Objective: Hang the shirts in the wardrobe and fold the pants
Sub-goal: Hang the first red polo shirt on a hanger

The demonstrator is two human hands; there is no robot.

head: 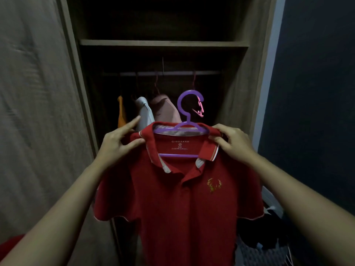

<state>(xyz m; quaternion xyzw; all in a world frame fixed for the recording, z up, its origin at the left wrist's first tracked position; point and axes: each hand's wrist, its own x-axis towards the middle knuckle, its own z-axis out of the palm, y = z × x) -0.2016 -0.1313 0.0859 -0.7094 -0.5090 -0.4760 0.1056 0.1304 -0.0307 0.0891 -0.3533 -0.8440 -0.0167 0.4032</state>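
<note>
**Red shirt on hanger, held in front of open wardrobe**

The red shirt hangs on a purple hanger, held up in the air in front of the wardrobe opening and below the rail. The hanger's hook is free and touches nothing. The hanger arms are mostly hidden inside the collar, and the shirt's lower edge is cut off by the frame.

The left hand pinches the shirt's left shoulder by the collar. The thumb is in front and the upper fingers are stretched out behind the fabric. The right hand has its fingers curled over the right shoulder, clamping the collar against the hanger end.

Behind the shirt, an orange garment, a pale garment and a dusty-pink garment hang from the rail, with a pink hanger just beside them. Their lower parts are hidden. A shelf spans the wardrobe above, and the space over it is too dark to make out. A basket with dark contents sits at lower right, partly cut off.
</note>
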